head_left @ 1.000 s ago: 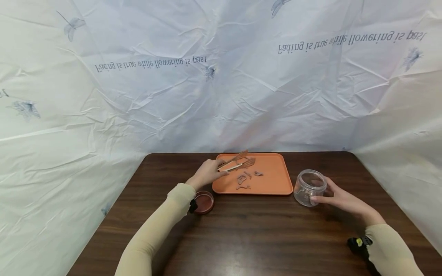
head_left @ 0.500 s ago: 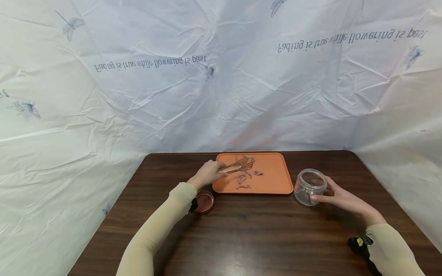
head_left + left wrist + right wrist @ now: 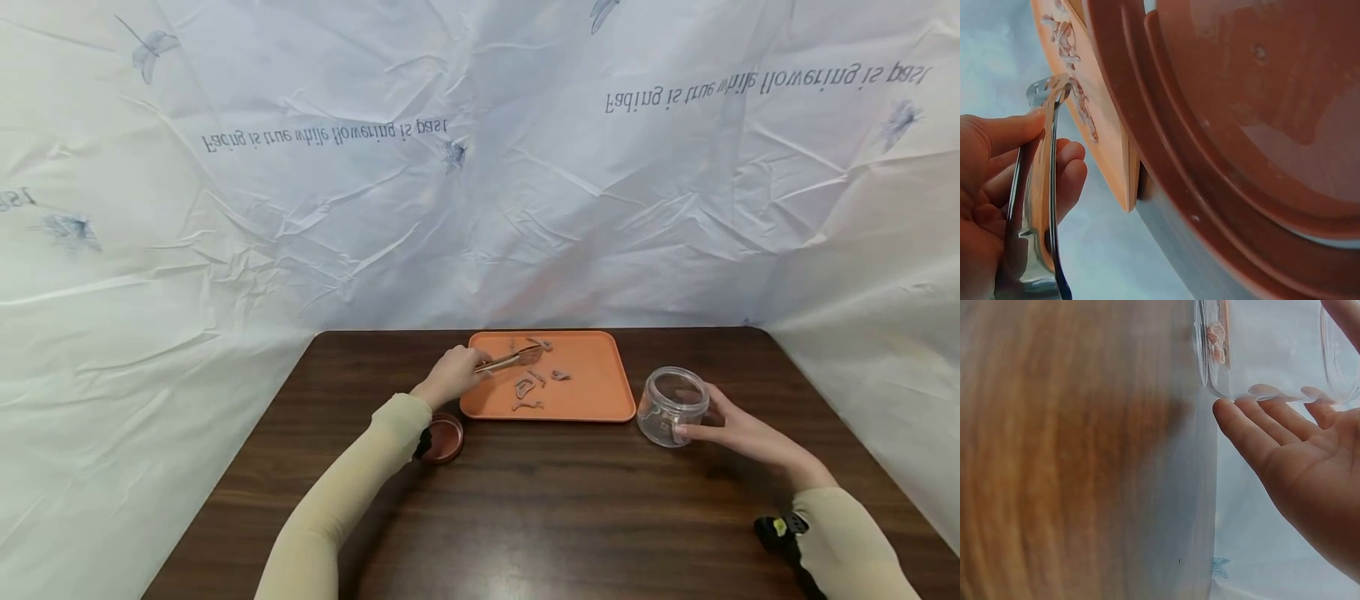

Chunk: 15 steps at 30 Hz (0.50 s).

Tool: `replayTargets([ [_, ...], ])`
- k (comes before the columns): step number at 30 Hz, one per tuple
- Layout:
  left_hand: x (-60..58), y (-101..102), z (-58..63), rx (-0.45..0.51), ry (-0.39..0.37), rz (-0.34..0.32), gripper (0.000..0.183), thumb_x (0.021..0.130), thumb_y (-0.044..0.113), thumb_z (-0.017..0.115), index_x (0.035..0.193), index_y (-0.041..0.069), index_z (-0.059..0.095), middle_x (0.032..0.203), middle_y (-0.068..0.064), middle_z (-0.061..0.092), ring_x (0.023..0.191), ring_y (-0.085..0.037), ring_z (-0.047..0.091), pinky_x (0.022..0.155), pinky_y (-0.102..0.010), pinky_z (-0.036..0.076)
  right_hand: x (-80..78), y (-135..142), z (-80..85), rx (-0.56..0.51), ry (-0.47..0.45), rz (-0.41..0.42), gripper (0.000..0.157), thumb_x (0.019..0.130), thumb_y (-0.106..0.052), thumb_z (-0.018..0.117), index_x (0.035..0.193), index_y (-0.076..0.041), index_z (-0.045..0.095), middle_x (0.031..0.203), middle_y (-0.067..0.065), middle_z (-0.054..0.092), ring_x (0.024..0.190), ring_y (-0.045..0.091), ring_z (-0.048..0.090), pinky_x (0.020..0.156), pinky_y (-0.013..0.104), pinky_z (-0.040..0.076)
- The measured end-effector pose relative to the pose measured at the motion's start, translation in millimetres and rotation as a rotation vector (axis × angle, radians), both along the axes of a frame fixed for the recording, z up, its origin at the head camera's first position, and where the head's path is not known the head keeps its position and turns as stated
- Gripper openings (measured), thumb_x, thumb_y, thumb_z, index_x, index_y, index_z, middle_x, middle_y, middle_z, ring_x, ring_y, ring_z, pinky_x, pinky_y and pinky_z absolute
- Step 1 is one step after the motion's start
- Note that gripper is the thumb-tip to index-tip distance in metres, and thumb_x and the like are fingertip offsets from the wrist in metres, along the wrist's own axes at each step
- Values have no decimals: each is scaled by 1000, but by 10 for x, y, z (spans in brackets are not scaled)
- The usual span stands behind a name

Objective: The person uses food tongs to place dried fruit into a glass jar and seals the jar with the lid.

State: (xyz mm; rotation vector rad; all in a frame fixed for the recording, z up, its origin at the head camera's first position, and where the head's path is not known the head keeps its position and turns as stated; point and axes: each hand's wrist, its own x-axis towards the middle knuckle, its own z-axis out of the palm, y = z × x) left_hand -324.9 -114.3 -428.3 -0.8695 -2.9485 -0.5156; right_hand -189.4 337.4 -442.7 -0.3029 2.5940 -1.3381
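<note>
Metal tongs (image 3: 510, 361) are gripped in my left hand (image 3: 453, 375), above the left part of an orange tray (image 3: 596, 392). Their two arms are nearly together, and in the left wrist view the thumb presses one arm of the tongs (image 3: 1038, 206). Several thin brownish-grey strips (image 3: 525, 387) lie on the tray, some close to the tong tips. Whether the tips pinch a strip, I cannot tell. My right hand (image 3: 738, 429) holds a clear, lidless jar (image 3: 660, 425), upright right of the tray, with thumb and fingers around its side. A small pinkish piece (image 3: 1216, 340) is inside, near its bottom.
A round reddish-brown lid (image 3: 444, 439) lies beside the tray's front left corner, close under my left wrist. Dark wood table (image 3: 555, 508) extends in front. White printed sheeting (image 3: 480, 250) hangs behind the table and at both sides.
The tongs' spread arms have come together, and their tips have come down toward the tray and slightly back. The right hand and the jar have stayed in place.
</note>
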Motion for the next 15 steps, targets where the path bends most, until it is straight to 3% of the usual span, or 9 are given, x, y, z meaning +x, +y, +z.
replayTargets([
  [4, -36, -5, 11, -7, 3, -2, 28, 96, 19, 72, 122, 9, 73, 107, -7, 73, 83, -17, 68, 73, -34, 56, -15, -13, -4, 3, 6, -4, 93, 97, -30, 70, 161, -9, 5, 157, 27, 27, 141, 52, 25, 96, 66, 38],
  [9, -180, 3, 3, -9, 18, -14, 27, 96, 20, 73, 121, 10, 74, 104, -6, 73, 80, -16, 68, 71, -32, 55, -126, -2, -3, 9, -1, -12, 95, 97, -31, 70, 161, -10, 3, 158, 27, 26, 142, 53, 24, 96, 68, 38],
  [15, -342, 7, 92, 31, 30, -35, 28, 96, 20, 73, 121, 10, 73, 98, -5, 73, 64, -9, 61, 59, -28, 50, -239, -11, -10, 21, -7, -24, 96, 97, -31, 70, 161, -9, 2, 158, 29, 25, 141, 53, 26, 94, 69, 39],
])
